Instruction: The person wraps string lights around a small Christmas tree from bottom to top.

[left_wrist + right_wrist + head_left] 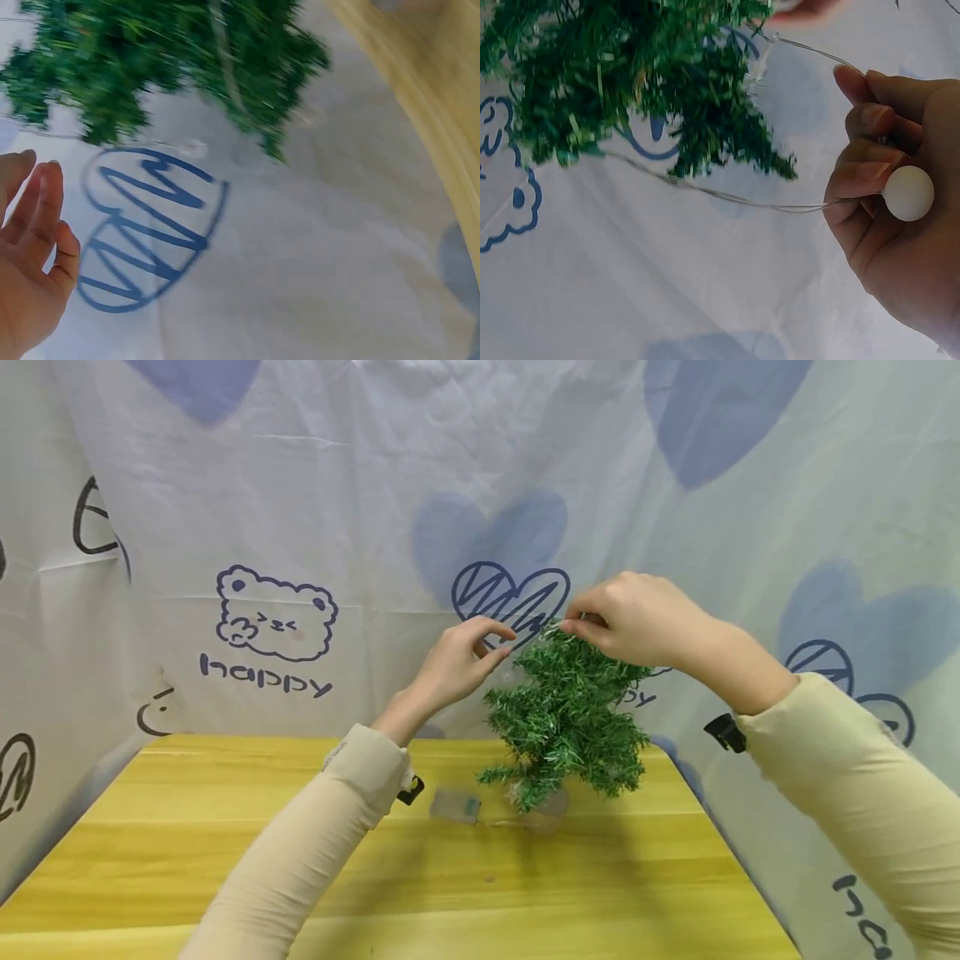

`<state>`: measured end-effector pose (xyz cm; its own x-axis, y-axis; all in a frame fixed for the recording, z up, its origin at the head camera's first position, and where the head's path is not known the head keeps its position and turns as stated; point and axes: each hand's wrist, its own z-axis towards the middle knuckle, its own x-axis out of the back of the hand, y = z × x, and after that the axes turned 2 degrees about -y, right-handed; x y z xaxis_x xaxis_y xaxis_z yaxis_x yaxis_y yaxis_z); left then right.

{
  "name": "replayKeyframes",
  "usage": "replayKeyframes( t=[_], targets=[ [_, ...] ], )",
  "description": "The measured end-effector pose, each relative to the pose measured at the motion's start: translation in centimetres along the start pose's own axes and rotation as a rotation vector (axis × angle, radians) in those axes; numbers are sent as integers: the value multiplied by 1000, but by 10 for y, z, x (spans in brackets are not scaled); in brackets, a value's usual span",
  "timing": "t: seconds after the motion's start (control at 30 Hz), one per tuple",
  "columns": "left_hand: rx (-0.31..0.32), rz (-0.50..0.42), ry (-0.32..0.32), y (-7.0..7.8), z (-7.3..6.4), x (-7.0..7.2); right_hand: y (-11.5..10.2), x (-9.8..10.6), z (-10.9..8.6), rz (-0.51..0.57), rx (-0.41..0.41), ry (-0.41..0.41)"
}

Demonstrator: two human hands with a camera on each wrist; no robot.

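A small artificial Christmas tree (573, 714) with green needles stands on a round, pale base (546, 817). My right hand (637, 618) is at the treetop, thumb and index finger pinching a thin string-light wire (761, 204). In the right wrist view its other fingers curl around the wire, and a white ball bulb (909, 193) sits against the palm. Left of the treetop is my left hand (459, 662), thumb and fingertips apart, with nothing seen between them. Another stretch of wire and a clear bulb (193, 148) hang by the branches in the left wrist view.
A flat, pale box (454, 806) lies on the yellow wooden table (225, 827), left of the tree base, with a wire running toward the tree. Behind the table hangs a white cloth (390, 693) printed with hearts and bears.
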<state>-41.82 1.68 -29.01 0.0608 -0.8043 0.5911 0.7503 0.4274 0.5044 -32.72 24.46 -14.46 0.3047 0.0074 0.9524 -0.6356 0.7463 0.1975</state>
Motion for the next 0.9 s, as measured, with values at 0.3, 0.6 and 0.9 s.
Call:
replayKeyframes(
  t=[0.3,0.6,0.9],
  targets=[
    [-227,-185,102,35,-5,-6,-6,-21,-5,-46,121,131],
    [-296,-191,209,39,-7,-17,-1,-30,-21,-53,124,128],
    [-382,-114,305,37,-16,-7,19,-29,-47,-26,32,62]
  ],
)
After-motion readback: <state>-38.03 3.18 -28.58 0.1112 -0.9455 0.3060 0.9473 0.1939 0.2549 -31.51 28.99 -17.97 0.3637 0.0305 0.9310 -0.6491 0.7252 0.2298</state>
